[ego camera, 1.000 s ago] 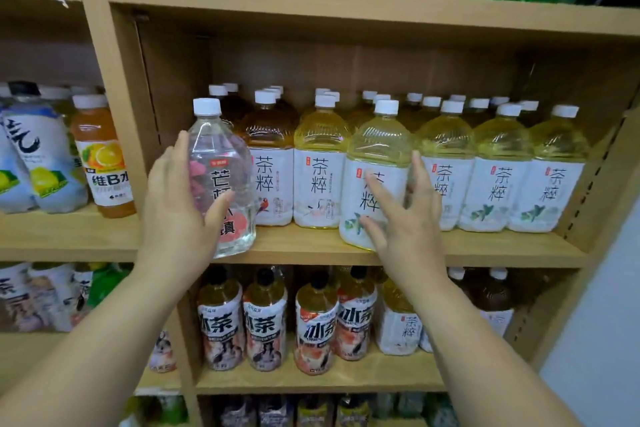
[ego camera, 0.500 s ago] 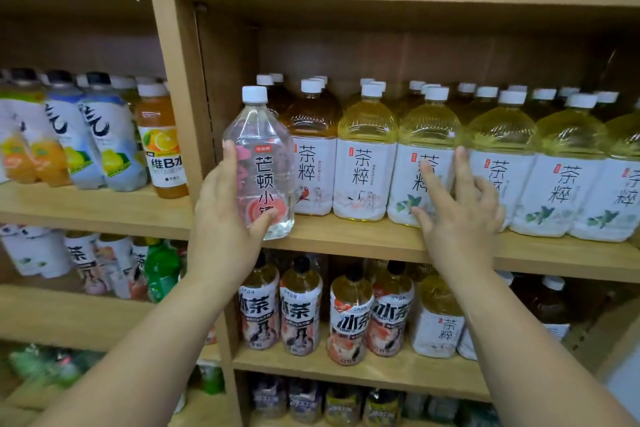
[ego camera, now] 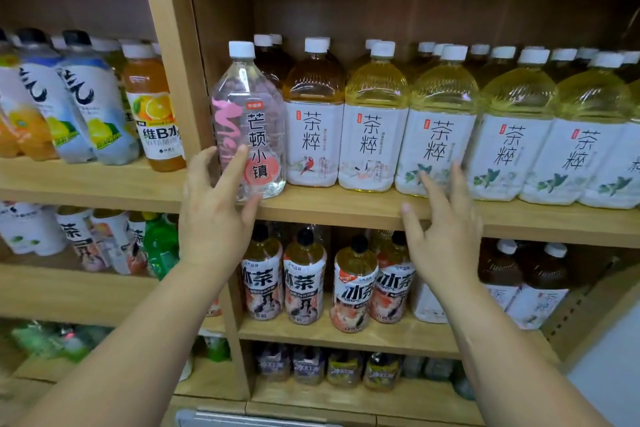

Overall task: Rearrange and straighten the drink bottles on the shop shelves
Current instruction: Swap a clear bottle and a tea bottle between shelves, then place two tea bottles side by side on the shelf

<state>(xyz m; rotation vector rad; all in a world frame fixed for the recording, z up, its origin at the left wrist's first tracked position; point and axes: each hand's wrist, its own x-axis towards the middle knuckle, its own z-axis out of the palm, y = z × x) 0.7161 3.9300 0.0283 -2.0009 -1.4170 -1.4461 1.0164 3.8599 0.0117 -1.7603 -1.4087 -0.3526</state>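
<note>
Step in hand: seating the clear bottle (ego camera: 249, 104) at the left end of the middle shelf (ego camera: 339, 206). The bottle stands upright on the shelf, between the upright post (ego camera: 173, 55) and the first tea bottle (ego camera: 313, 135); its base sits slightly forward of the row. The left hand (ego camera: 214, 218) is open; its straight fingers rest against the bottle's lower front and are not curled round it. The right hand (ego camera: 446, 239) is open, fingers spread; its fingertips touch the lower part of the third tea bottle (ego camera: 436, 142). Next move, as judged: a gentle rearward push to bring the clear bottle into line; label kept facing front; neighbours steadied against toppling.
</note>
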